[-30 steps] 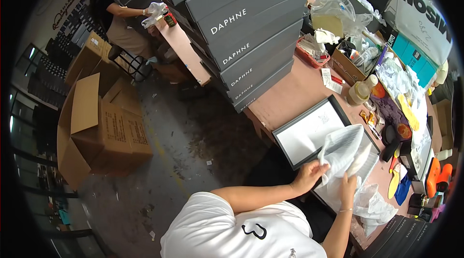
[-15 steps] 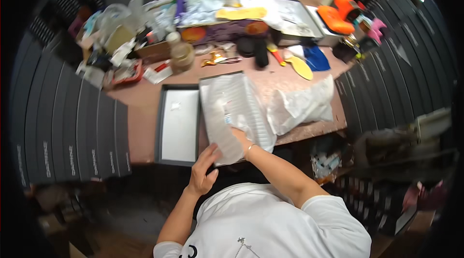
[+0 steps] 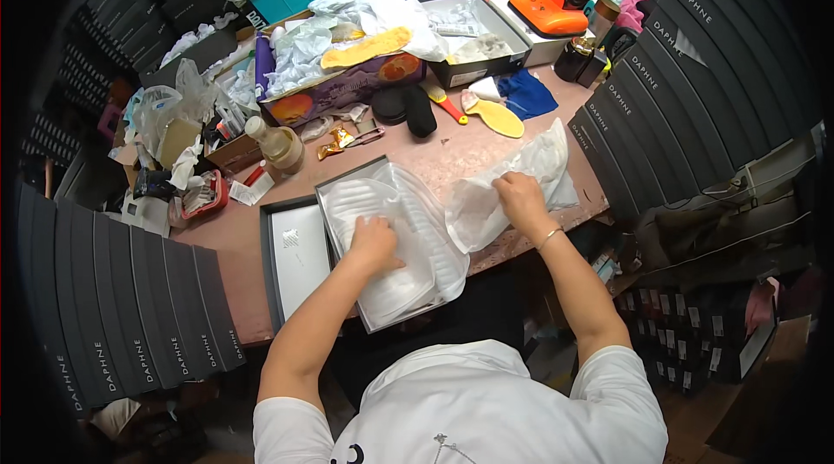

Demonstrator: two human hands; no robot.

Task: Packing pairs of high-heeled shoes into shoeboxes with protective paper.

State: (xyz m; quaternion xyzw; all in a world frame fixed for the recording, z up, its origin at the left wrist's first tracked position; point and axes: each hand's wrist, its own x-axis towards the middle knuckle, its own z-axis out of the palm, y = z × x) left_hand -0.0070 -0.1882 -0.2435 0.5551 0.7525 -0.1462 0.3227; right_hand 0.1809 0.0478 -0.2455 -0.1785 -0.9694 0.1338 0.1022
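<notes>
My left hand (image 3: 373, 245) lies on a translucent white padded foam wrap (image 3: 415, 214), fingers spread and pressing down on it. The wrap lines an open shoe box (image 3: 326, 203) with dark edges and spills over its right side. Whatever lies under the wrap is hidden. To the right, my right hand (image 3: 521, 201) pinches the upper part of a crumpled white wrapping sheet (image 3: 473, 216) on the table. Left of the box stands its dark lid (image 3: 300, 255), white inside, with a small printed label in it.
Tall stacks of dark shoe boxes (image 3: 148, 308) flank the pink table (image 3: 239, 281) on both sides. Farther back are a purple carton (image 3: 347, 86) heaped with paper, a glue jar (image 3: 280, 147), a yellow-bristled brush (image 3: 495, 116), a blue cloth (image 3: 527, 95) and an orange device (image 3: 552, 12).
My right hand has left the box and taken hold of the white sheet at the right. My left hand has moved from the box's near edge onto the foam wrap. The view has shifted.
</notes>
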